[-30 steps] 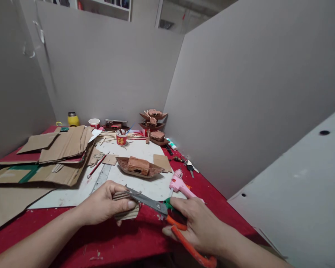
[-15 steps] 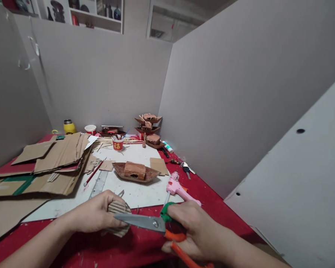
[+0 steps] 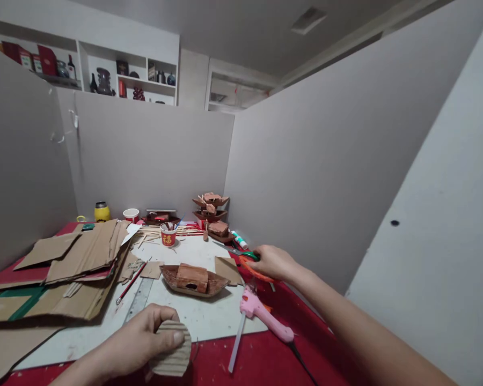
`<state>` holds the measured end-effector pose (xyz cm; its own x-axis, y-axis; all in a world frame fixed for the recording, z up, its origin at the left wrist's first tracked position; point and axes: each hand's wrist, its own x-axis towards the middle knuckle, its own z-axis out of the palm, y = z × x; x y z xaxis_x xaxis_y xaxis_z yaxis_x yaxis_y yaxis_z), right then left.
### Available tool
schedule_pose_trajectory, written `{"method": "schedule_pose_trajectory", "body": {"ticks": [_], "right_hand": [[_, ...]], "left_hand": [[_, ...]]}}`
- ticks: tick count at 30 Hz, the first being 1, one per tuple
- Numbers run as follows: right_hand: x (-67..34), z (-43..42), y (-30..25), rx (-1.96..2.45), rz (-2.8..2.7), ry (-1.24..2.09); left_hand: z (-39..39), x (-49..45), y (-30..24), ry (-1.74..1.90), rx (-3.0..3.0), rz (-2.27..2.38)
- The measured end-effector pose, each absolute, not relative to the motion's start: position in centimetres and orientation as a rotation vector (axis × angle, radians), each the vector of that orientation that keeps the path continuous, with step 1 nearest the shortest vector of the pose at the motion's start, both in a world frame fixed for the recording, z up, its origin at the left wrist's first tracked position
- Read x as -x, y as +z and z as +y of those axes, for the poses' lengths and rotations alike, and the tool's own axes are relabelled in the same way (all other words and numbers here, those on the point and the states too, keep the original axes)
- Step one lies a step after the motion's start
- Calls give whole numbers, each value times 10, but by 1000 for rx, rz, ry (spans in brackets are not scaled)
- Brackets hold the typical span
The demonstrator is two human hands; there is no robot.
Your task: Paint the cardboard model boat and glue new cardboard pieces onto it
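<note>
Left fingers [image 3: 177, 338] pinch a corrugated piece [image 3: 172, 358] across its edge, white board [image 3: 215, 319] stretching ahead; right fingers [image 3: 262, 252] grip scissors [image 3: 248, 255], partition [image 3: 306, 198] near them.

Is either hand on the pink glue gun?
No, the pink glue gun lies untouched; the left hand holds corrugated cardboard and the right hand grips the scissors.

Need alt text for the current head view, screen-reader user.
A person's left hand holds a rounded piece of ribbed cardboard while the right hand, extended farther out, holds orange-and-green-handled scissors. A brown model boat sits on a white board ahead, with a pink glue gun to its right and stacked cardboard to its left.
</note>
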<state>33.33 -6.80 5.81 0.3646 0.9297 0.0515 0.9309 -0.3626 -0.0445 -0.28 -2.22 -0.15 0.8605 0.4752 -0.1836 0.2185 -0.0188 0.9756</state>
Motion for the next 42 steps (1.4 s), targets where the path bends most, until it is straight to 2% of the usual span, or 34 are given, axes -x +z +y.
{"method": "schedule_pose_trajectory", "body": {"ticks": [8,18,23,28,32,36,42], "right_hand": [[-357,-23,39,2581,-1889,41],[-367,-24,14,2465,-1879,116],[-366,-31,23,2321,-1807,115],[-333,-51,48,1963,-1765,122],[-284,-77,56,1614,-1844,332],[-243,-101,47,1329,-1916,647],[-235,-107,36,1058,-1520,1156]], "left_hand": [[-17,-3,-20,234,-1436,528],[-19,-2,-13,368,-1436,622],[-12,-2,-20,408,-1461,577],[-12,-4,-6,595,-1605,688],[-21,-9,4,744,-1831,819],[-36,-19,7,691,-2091,815],[-48,-34,26,663,-2209,663]]}}
